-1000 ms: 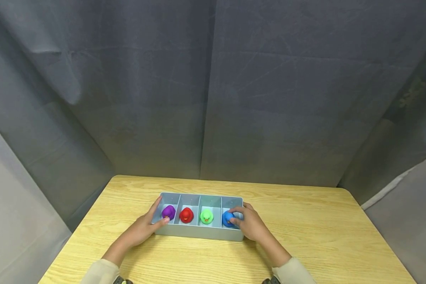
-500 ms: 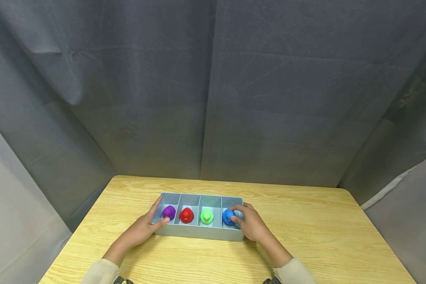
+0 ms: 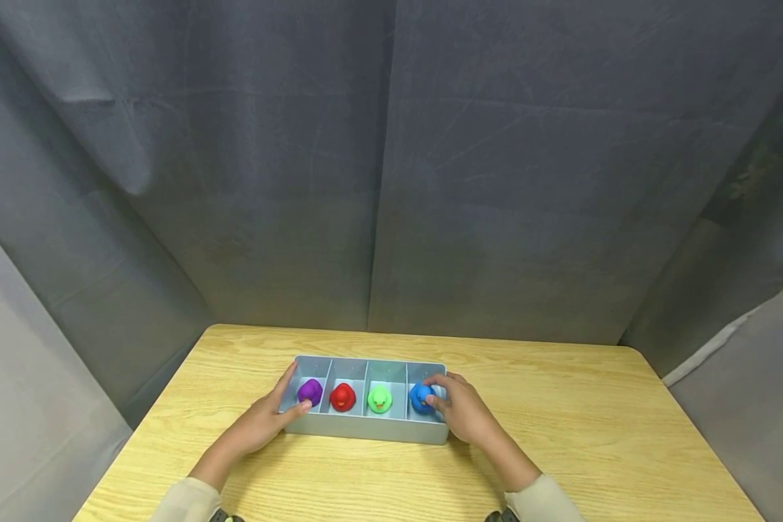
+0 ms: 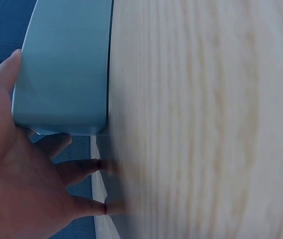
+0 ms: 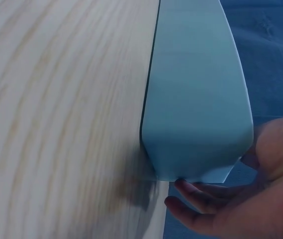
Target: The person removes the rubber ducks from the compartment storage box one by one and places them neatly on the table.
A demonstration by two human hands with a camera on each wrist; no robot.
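Observation:
A long grey-blue divided tray (image 3: pixel 365 426) sits on the table, one rubber duck per compartment. From left to right these are a purple duck (image 3: pixel 309 392), a red duck (image 3: pixel 342 397), a light green duck (image 3: pixel 380 399) and a blue duck (image 3: pixel 422 398). My left hand (image 3: pixel 261 420) holds the tray's left end, thumb over the front rim and fingers along the end wall. Reaching into the rightmost compartment, my right hand (image 3: pixel 465 409) pinches the blue duck between thumb and index finger. Its other fingers touch the tray's end wall outside, as the right wrist view shows.
The wooden table (image 3: pixel 594 420) has rounded back corners and extends on both sides of the tray. Grey cloth curtains (image 3: pixel 496 181) hang behind it, with lighter cloth panels (image 3: pixel 32 406) at the sides.
The blue duck has shifted slightly back and to the right in its compartment and sits more upright, with my right thumb and index finger on it. My left hand and the tray have stayed put.

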